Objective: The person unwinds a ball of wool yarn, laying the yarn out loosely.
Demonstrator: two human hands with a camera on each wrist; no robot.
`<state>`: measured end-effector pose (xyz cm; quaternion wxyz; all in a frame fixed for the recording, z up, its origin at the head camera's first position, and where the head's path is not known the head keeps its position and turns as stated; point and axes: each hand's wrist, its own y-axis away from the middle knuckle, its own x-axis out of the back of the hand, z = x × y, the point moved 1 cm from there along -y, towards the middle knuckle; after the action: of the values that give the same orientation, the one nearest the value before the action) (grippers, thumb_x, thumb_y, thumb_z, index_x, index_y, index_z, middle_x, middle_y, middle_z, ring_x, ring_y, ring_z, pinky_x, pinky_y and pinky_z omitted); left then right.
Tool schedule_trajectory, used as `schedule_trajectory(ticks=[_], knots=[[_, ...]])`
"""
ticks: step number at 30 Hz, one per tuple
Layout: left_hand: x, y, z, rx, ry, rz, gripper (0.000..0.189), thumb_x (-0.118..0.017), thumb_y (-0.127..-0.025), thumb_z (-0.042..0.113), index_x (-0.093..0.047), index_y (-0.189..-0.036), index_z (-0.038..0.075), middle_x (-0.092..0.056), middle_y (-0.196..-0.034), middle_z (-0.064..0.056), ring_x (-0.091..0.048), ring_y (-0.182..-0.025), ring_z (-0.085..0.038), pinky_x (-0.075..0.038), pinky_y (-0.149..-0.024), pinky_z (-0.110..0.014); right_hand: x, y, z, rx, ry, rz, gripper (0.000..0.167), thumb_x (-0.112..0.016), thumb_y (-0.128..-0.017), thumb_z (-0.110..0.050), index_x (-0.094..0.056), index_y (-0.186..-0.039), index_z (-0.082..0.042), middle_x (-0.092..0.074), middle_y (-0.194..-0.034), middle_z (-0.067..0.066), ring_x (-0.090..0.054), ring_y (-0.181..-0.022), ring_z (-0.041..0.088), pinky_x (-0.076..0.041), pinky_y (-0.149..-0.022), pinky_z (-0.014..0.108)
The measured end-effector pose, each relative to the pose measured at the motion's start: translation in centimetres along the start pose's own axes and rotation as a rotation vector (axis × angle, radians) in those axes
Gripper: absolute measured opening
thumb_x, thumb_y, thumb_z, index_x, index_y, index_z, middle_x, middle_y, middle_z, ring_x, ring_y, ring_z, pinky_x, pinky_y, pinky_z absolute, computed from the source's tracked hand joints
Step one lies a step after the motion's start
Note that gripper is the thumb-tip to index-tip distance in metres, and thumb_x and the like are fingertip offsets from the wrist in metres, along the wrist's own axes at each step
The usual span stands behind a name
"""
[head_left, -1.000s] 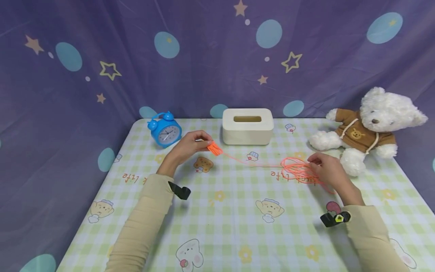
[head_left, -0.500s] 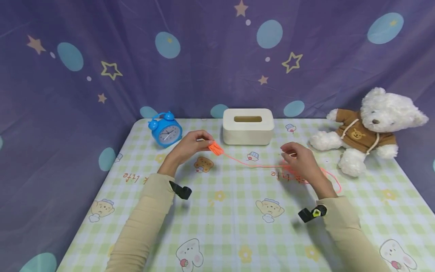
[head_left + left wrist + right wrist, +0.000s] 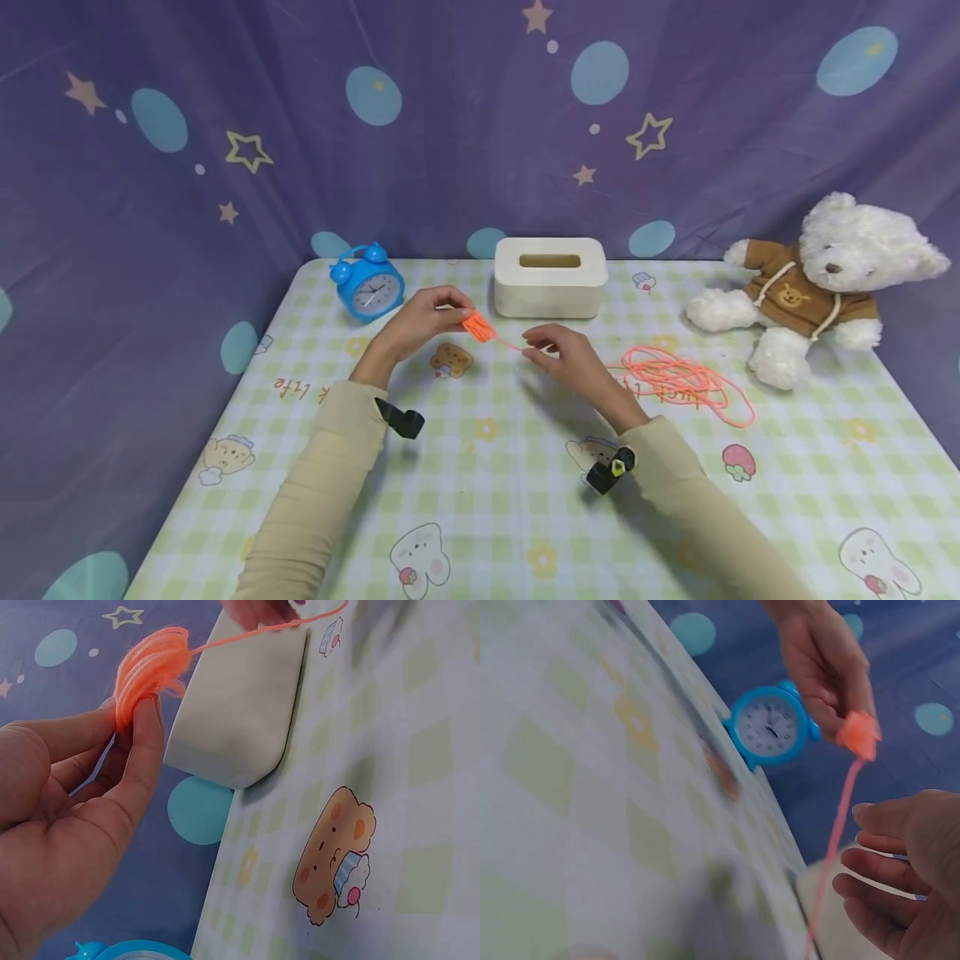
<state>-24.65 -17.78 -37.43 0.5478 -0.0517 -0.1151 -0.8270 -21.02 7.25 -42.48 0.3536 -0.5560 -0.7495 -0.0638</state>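
My left hand (image 3: 420, 322) pinches a small wound bundle of orange yarn (image 3: 154, 671) between thumb and fingertips, raised above the table. From the bundle a single strand (image 3: 834, 847) runs toward my right hand (image 3: 573, 364). In the right wrist view, the right thumb and fingers are apart and loosely bent, with the strand passing just beyond the fingertips and nothing gripped between them. A loose, looped heap of the same yarn (image 3: 671, 375) lies on the tablecloth to the right of my right hand.
A cream tissue box (image 3: 550, 292) stands at the back middle, close behind both hands. The blue alarm clock (image 3: 370, 287) is at the back left. At the back right sits a white teddy bear (image 3: 813, 287) in a brown hoodie. A checked cloth (image 3: 480, 500) covers the table.
My right hand has moved left from the yarn heap along the strand to near the bundle, uncovering the heap. The left hand has kept its pinch and barely moved.
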Motion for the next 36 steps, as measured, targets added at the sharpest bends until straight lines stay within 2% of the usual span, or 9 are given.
schedule_trajectory(ticks=[5,10,14,21,24,31,36], knots=[[0.0,0.0,0.1,-0.007,-0.015,0.005,0.016,-0.058,-0.096,0.011,-0.060,-0.106,-0.001,-0.059,-0.107,-0.013,-0.066,-0.093,-0.020,-0.053,-0.092,-0.040,-1.7,-0.8,-0.8,0.034,0.000,-0.003,0.023,-0.068,-0.089,-0.016,-0.069,-0.109,-0.004,-0.072,-0.103,0.010,-0.069,-0.094,0.023,-0.055,-0.083,0.038],[0.1,0.2,0.3,-0.008,-0.029,0.006,0.017,-0.058,-0.096,0.012,-0.061,-0.107,0.000,-0.059,-0.108,-0.013,-0.066,-0.093,-0.021,-0.053,-0.091,-0.039,-2.2,-1.2,-1.5,0.023,-0.029,0.024,0.015,-0.065,-0.092,-0.019,-0.071,-0.101,-0.007,-0.073,-0.093,0.003,-0.068,-0.080,0.015,-0.055,-0.072,0.029],[0.1,0.2,0.2,0.006,-0.040,0.012,0.017,-0.058,-0.096,0.013,-0.061,-0.106,0.000,-0.059,-0.108,-0.014,-0.066,-0.094,-0.022,-0.053,-0.092,-0.039,-1.8,-1.4,-1.7,0.002,-0.052,0.065,0.012,-0.064,-0.093,-0.017,-0.070,-0.096,-0.008,-0.072,-0.084,0.003,-0.065,-0.072,0.013,-0.050,-0.062,0.024],[0.2,0.5,0.1,0.024,-0.047,0.000,0.015,-0.059,-0.095,0.011,-0.061,-0.107,0.001,-0.060,-0.108,-0.012,-0.066,-0.095,-0.022,-0.054,-0.090,-0.035,0.4,-1.6,-1.7,-0.057,-0.137,0.213,0.012,-0.064,-0.093,-0.016,-0.068,-0.093,-0.005,-0.068,-0.078,0.009,-0.063,-0.070,0.022,-0.045,-0.055,0.020],[0.2,0.5,0.1,0.017,-0.041,-0.021,0.015,-0.059,-0.095,0.012,-0.061,-0.106,0.002,-0.061,-0.106,-0.012,-0.066,-0.096,-0.023,-0.054,-0.091,-0.036,1.1,-1.7,-1.7,-0.056,-0.138,0.255,0.013,-0.064,-0.093,-0.018,-0.068,-0.093,-0.005,-0.069,-0.078,0.009,-0.064,-0.071,0.024,-0.046,-0.054,0.020],[-0.1,0.4,0.0,0.001,-0.086,-0.122,0.017,-0.064,-0.092,0.018,-0.062,-0.105,0.007,-0.062,-0.104,-0.010,-0.061,-0.096,-0.026,-0.044,-0.097,-0.056,2.0,-1.8,-2.0,-0.028,-0.139,0.332,0.014,-0.064,-0.093,-0.017,-0.069,-0.094,-0.004,-0.069,-0.079,0.010,-0.065,-0.073,0.024,-0.047,-0.064,0.018],[-0.4,0.2,0.0,0.002,-0.111,-0.191,0.022,-0.063,-0.093,0.015,-0.059,-0.109,0.002,-0.062,-0.105,-0.011,-0.060,-0.097,-0.026,-0.048,-0.092,-0.049,2.6,-1.9,-2.0,-0.047,-0.149,0.364,0.015,-0.064,-0.093,-0.019,-0.069,-0.095,-0.005,-0.071,-0.081,0.011,-0.066,-0.073,0.022,-0.048,-0.063,0.015]])
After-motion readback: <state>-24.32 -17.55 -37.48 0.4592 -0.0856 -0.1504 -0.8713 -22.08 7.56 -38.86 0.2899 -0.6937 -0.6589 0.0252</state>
